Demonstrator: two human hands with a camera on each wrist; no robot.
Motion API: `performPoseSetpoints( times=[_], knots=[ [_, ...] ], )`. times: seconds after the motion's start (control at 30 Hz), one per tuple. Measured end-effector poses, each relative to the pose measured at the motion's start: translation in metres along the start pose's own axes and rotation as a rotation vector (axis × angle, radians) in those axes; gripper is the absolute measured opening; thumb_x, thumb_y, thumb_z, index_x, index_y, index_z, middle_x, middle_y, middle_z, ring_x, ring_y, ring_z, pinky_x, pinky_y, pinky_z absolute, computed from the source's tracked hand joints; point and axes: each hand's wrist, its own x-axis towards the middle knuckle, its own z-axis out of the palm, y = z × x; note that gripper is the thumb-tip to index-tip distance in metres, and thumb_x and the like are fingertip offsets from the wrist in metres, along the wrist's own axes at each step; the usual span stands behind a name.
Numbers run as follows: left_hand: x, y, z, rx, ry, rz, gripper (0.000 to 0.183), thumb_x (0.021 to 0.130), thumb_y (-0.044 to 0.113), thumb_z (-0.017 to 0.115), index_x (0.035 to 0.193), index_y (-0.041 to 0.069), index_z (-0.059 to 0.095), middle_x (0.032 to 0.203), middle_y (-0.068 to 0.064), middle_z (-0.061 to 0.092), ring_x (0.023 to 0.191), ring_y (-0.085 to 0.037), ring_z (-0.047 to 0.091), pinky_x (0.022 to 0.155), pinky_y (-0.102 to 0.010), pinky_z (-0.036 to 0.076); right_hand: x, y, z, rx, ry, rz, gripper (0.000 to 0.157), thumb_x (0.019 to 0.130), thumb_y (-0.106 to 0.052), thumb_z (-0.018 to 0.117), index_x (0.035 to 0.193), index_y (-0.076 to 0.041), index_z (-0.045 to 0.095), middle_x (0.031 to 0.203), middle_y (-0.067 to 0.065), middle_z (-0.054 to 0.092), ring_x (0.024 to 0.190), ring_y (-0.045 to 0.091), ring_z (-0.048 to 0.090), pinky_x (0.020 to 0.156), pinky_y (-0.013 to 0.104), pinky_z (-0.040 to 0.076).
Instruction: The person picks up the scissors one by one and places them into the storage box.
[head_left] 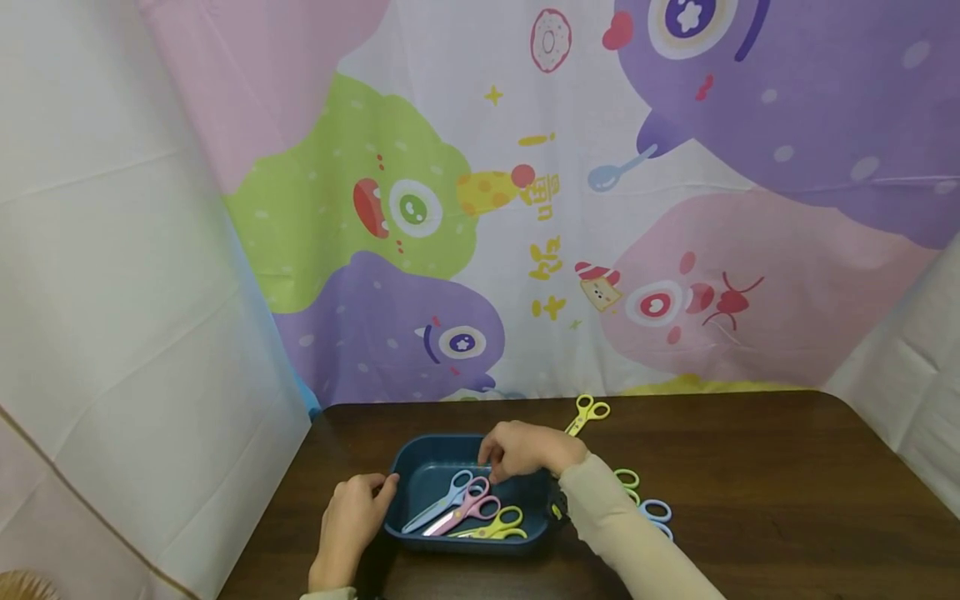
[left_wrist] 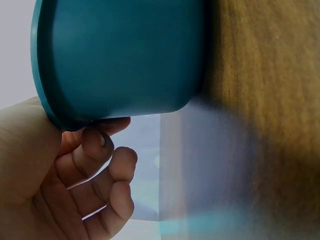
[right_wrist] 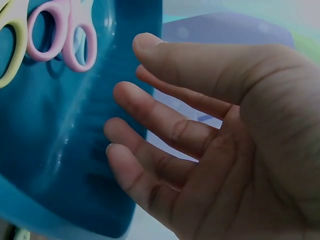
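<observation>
My left hand [head_left: 351, 521] is at the left side of a dark blue plastic box [head_left: 442, 446]. In the left wrist view its fingers curl at the corner of the box [left_wrist: 125, 60] and grip it by the rim. Over the far right part of the box is my right hand [head_left: 525, 448], its fingers loosely bent with nothing between them. Inside the box lie blue scissors [head_left: 442, 504], pink scissors [head_left: 467, 510] and yellow scissors [head_left: 497, 527]. The right wrist view shows the pink handles [right_wrist: 52, 30] left of the right hand's fingertips.
Another pair of yellow scissors [head_left: 587, 414] lies behind the box on the brown table [head_left: 765, 483]. Green handles [head_left: 628, 479] and blue handles [head_left: 657, 510] show right of the box, partly hidden by the right sleeve. A printed cloth [head_left: 555, 333] hangs behind the table.
</observation>
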Motion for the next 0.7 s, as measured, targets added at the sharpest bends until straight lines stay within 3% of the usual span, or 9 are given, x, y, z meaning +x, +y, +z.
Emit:
performPoseSetpoints(
  times=[0.37, 0.6, 0.7],
  knots=[
    [0.001, -0.002, 0.000, 0.000, -0.005, -0.011, 0.027, 0.097, 0.034, 0.068, 0.076, 0.018, 0.074, 0.064, 0.003, 0.055, 0.061, -0.015, 0.048, 0.055, -0.034, 0.037, -0.011, 0.006, -0.009, 0.012, 0.125, -0.108, 0.036, 0.094, -0.026, 0.076, 0.125, -0.008, 0.070, 0.092, -0.004, 0.067, 0.079, 0.011, 0.059, 0.072, 0.027, 0.050],
    [0.000, 0.000, -0.001, -0.001, -0.008, -0.013, 0.025, 0.097, 0.034, 0.068, 0.081, 0.017, 0.077, 0.067, 0.002, 0.058, 0.062, -0.016, 0.050, 0.056, -0.035, 0.038, -0.017, 0.010, -0.010, 0.009, 0.209, -0.158, 0.045, 0.094, -0.030, 0.076, 0.131, -0.008, 0.066, 0.109, 0.005, 0.072, 0.105, 0.024, 0.067, 0.095, 0.042, 0.054],
    [0.000, 0.000, -0.002, 0.000, -0.008, -0.018, 0.025, 0.097, 0.034, 0.068, 0.082, 0.017, 0.078, 0.068, 0.002, 0.060, 0.063, -0.016, 0.051, 0.057, -0.035, 0.039, -0.020, 0.011, -0.010, 0.019, 0.228, -0.161, 0.048, 0.094, -0.030, 0.075, 0.135, -0.007, 0.063, 0.116, 0.008, 0.072, 0.112, 0.026, 0.067, 0.098, 0.046, 0.053]
  ],
)
